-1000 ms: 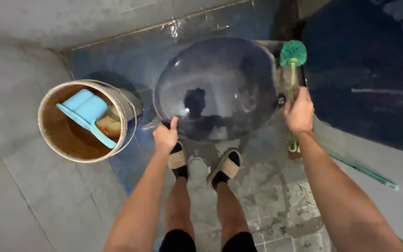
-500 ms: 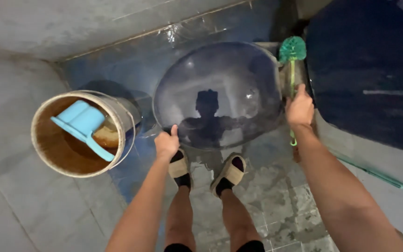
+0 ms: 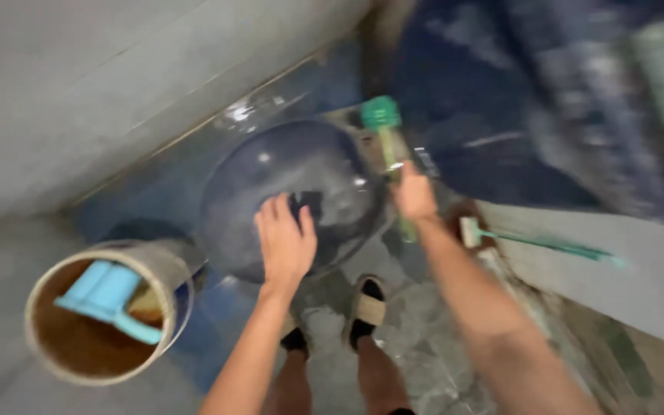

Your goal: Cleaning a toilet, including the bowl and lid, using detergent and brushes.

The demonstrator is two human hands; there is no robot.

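Observation:
A large dark round wok point(image 3: 301, 177) lies on the wet tiled floor by the wall. My left hand point(image 3: 286, 240) rests flat on its near part, fingers spread, holding nothing. My right hand point(image 3: 413, 196) is at the wok's right rim, closed around the handle of a green round-headed brush point(image 3: 382, 115) whose head points away from me. The frame is blurred by motion. My sandalled feet point(image 3: 366, 307) stand just below the wok.
A bucket point(image 3: 159, 265) with a light blue scoop point(image 3: 105, 296) in brownish water stands at the lower left. A second green-handled brush point(image 3: 539, 244) lies on the floor at the right. A dark mass fills the upper right; a grey wall runs along the top left.
My left hand has left the wok's near rim and now lies flat on its surface. The view swung and tilted, shifting the wok and bucket leftward and down. The right hand keeps the brush.

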